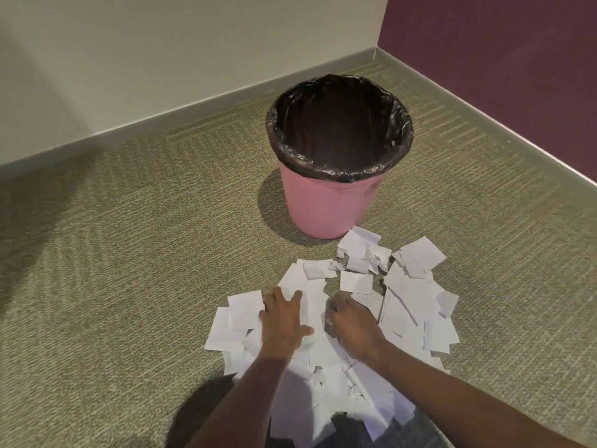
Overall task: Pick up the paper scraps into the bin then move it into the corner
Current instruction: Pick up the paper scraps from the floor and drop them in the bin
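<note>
Resting on the carpet floor (129, 253) just in front of the pink bin (323, 205), the paper scraps (407, 295) lie in a loose, overlapping heap, and the farthest pieces sit just beside the bin's base. The person's left hand (284, 321) lies flat on the left part of the heap, its fingers spread and straight, pressing the sheets down and grasping nothing. The right hand (353, 328) sits close beside it with fingers (336, 307) curled down into a gap in the heap; whether they have pinched a scrap cannot be told. The scraps look thin, light and limp (likely to slide over one another and flutter if lifted singly), so the better hold is probably a scoop, with both hands drawn inward from the heap's outer edges to bunch a wad between the palms. Crumpling would do no harm. The bin, lined with a black bag (339, 169), looks light and rigid; its rim or its two sides should serve for shifting it to the corner (376, 50) behind.
</note>
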`<state>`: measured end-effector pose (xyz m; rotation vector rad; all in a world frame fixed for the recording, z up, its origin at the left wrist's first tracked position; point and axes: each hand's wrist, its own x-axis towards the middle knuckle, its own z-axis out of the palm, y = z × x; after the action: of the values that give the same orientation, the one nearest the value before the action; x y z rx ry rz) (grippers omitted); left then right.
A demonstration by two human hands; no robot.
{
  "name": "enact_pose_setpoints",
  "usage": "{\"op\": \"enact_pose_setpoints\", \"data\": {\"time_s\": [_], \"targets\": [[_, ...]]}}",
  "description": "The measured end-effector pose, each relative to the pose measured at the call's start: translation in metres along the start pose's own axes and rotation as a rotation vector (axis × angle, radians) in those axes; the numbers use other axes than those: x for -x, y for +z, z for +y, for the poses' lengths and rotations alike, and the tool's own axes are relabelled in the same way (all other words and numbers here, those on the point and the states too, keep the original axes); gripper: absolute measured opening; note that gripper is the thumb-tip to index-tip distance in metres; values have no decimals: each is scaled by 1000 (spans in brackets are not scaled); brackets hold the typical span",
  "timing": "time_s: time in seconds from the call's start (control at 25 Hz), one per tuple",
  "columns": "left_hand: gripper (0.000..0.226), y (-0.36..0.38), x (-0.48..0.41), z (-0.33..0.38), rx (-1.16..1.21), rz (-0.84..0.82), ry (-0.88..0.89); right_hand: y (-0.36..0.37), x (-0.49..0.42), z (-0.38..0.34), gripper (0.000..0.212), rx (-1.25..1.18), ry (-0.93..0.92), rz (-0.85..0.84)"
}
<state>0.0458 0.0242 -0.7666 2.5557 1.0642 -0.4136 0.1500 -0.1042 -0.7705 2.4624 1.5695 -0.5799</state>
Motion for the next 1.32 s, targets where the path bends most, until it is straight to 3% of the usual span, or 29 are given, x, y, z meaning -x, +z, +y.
{"op": "enact_pose_setpoints", "data": {"time_s": [0.2,0.52,0.88,1.0,1.2,1.32], "targets": [[38,22,-17,-15,342,182,40,-7,10,4,37,-96,-14,75],[34,0,-33,-26,819,90,-60,-26,15,9,21,-247,68,150],[38,-80,-18,-14,654,54,99,-52,23,2,14,-357,155,234],[40,-94,-11,-12,607,56,118,-56,24,2,26,-414,201,211],[20,-110,14,-17,751,72,152,-85,41,4,37,-554,207,303],[21,-134,29,-24,930,69,149,-117,59,10,40,-617,223,405]]}}
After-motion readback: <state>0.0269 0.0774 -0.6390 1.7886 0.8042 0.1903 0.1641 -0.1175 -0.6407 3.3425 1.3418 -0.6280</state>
